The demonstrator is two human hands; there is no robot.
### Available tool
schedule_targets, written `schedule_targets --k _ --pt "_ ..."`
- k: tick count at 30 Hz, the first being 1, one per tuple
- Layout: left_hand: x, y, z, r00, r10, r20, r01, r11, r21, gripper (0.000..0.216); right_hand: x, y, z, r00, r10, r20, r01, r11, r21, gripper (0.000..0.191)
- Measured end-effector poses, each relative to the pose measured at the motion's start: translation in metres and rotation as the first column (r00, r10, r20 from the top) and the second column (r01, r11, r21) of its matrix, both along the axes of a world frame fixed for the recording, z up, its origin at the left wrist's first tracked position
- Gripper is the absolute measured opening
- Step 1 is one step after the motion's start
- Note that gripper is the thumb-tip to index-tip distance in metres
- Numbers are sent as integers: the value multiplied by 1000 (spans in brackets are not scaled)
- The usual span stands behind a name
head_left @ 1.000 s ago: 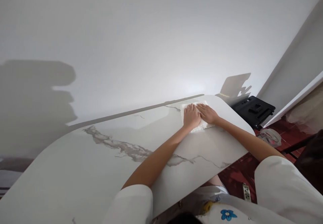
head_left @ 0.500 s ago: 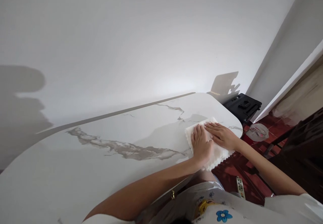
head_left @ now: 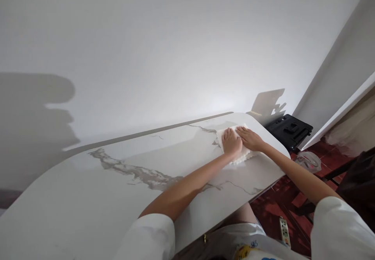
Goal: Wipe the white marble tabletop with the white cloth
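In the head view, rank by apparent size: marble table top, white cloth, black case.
1. White marble-veined table top, by far largest.
2-3. Black plastic case and white fluffy cloth look alike; the cloth is partly covered, the case farther off, so unranked.

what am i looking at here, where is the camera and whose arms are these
There is no machine here. A person wears a camera on the head, so the single picture looks down along their own arms. The left hand and right hand lie flat, side by side, pressing a white cloth onto a white marble-look table near its far right corner. Neither hand grips anything. Past that corner a black case lies by the wall.
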State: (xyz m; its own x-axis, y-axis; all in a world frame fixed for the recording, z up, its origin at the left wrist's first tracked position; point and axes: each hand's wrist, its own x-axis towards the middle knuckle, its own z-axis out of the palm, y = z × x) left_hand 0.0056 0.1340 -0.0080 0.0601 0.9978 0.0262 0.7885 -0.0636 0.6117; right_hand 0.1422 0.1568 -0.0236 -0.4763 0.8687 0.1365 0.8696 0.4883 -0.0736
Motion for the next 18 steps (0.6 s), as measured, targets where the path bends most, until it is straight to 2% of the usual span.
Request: schedule_targets --k 5,10,14,18 --pt "-44 50 -7 992 117 -40 -113 990 89 55 -50 67 -2 991 133 -25 -132 991 15 51" --pt "-76 85 -9 979 184 -88 -169 974 151 53 -86 111 -1 982 175 -71 -174 985 21 51" --pt "-77 99 -10 965 218 -143 -195 968 159 56 -89 130 -1 968 223 -113 -225 974 -6 52" --pt "-62 112 -10 961 219 -171 -191 968 165 55 -75 144 -3 968 218 -123 -221 975 -3 51"
